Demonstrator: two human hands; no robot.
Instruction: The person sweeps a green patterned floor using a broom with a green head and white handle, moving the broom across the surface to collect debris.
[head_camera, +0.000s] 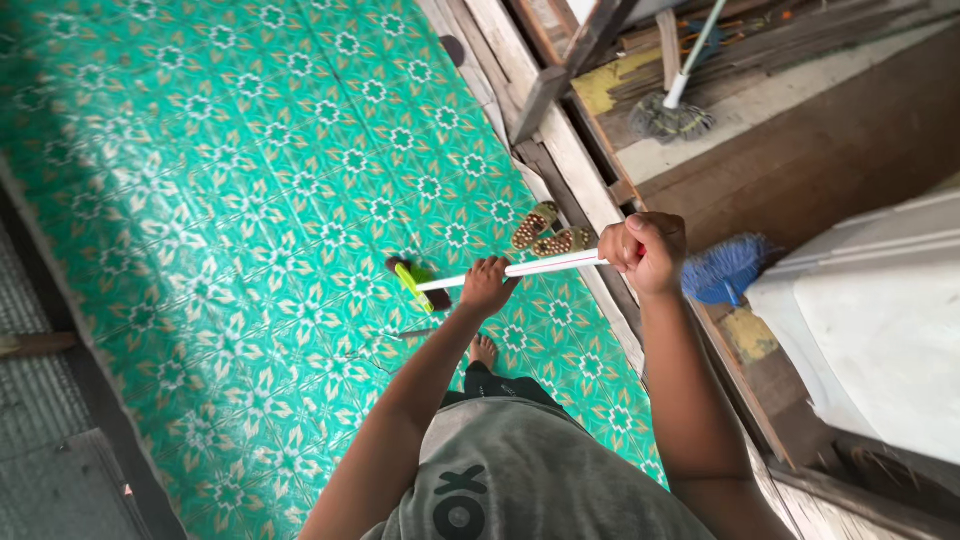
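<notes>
A green patterned floor mat (250, 200) spreads below my hands. My right hand (645, 250) and left hand (487, 285) are both closed around a white broom handle (545, 267). Just beyond my left hand lie two sandals (550, 232).

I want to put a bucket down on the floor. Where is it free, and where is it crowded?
The green patterned floor is bare in a wide stretch left of the broom head. It is crowded near the pair of sandals by the wooden edge, under the white handle that the left hand and right hand grip.
</notes>
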